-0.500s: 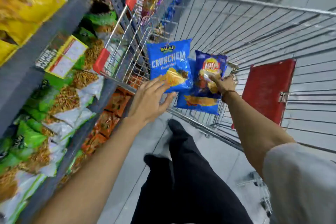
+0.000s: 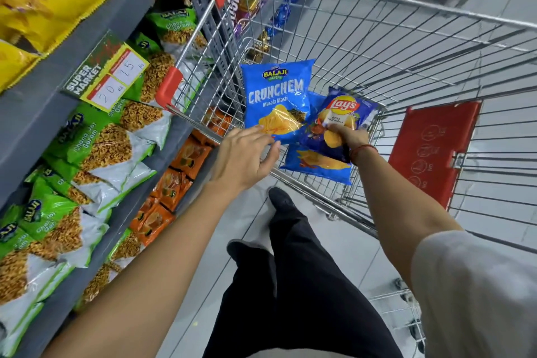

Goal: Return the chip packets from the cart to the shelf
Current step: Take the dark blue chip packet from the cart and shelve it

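Observation:
A light-blue Crunchem chip packet [image 2: 276,99] stands upright in the near corner of the wire cart [image 2: 406,46]. My left hand [image 2: 247,154] reaches over the cart's rim, fingers spread and touching the packet's lower edge. My right hand [image 2: 348,135] is closed on a dark-blue Lay's packet [image 2: 337,119], holding it just right of the Crunchem packet. Under both lies another blue chip packet [image 2: 316,163], flat against the cart's near wall. The grey shelf [image 2: 35,107] runs along the left.
The shelf holds yellow packets [image 2: 43,0] on top, green and white Balaji snack bags [image 2: 87,148] in the middle and orange packets [image 2: 171,183] below. A price tag [image 2: 107,75] hangs off the shelf edge. The cart's red child-seat flap [image 2: 430,151] is at right. My dark-trousered legs stand on grey floor.
My left hand has slid a little forward along the Crunchem packet's lower edge. The right hand keeps its hold on the Lay's packet, which has tilted slightly.

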